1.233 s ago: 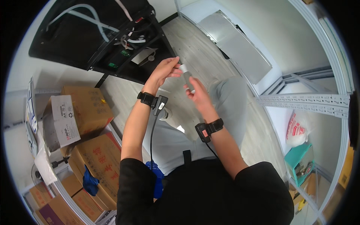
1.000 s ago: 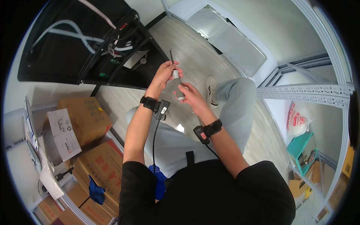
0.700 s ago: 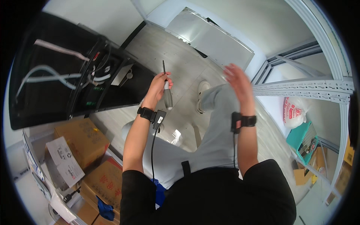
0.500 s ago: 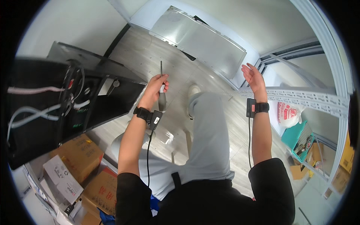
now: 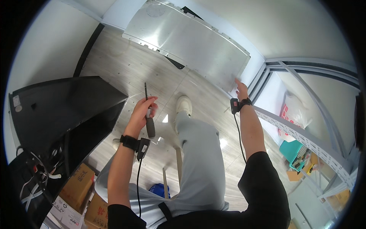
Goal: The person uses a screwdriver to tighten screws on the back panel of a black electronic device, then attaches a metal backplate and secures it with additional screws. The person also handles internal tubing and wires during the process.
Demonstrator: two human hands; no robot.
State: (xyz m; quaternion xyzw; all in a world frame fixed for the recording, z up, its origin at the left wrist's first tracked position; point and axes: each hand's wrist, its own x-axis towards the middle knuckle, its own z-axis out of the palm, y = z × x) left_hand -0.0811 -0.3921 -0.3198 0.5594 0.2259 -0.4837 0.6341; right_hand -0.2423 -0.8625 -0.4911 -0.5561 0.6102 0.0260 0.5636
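Nearest the camera, cardboard boxes (image 5: 78,187) sit at the lower left, brown with one white-labelled box (image 5: 66,215) in front; the printing is too small to make out. A blue object (image 5: 158,189) lies on the floor between the person's legs. Beside the boxes a black panel (image 5: 65,114) stands open on its edge, showing white and black cables (image 5: 34,179) at its lower end, probably tilted up so the inside can be reached.

The left hand (image 5: 143,110) is closed round a screwdriver (image 5: 148,114), gripping the dark handle with the thin shaft pointing up and away from the body; held that way it seems parked, out of use, while the other arm works. A black wristband (image 5: 131,142) with a small box and a hanging cord sits on that wrist.

The right hand (image 5: 241,89) is stretched out, fingers spread fairly wide and holding nothing, its tips at or just beside the lower right corner of a metal sheet (image 5: 187,40). Whether it actually touches cannot be told. The same kind of band (image 5: 240,104) is on this wrist.

One white shoe (image 5: 184,104) is planted forward on the wood-look floor (image 5: 114,65). The sheet leans against the far wall. To the right runs a grey rack (image 5: 305,137), with a white sack (image 5: 291,114) marked in red behind it and a teal crate (image 5: 293,150) lower down.
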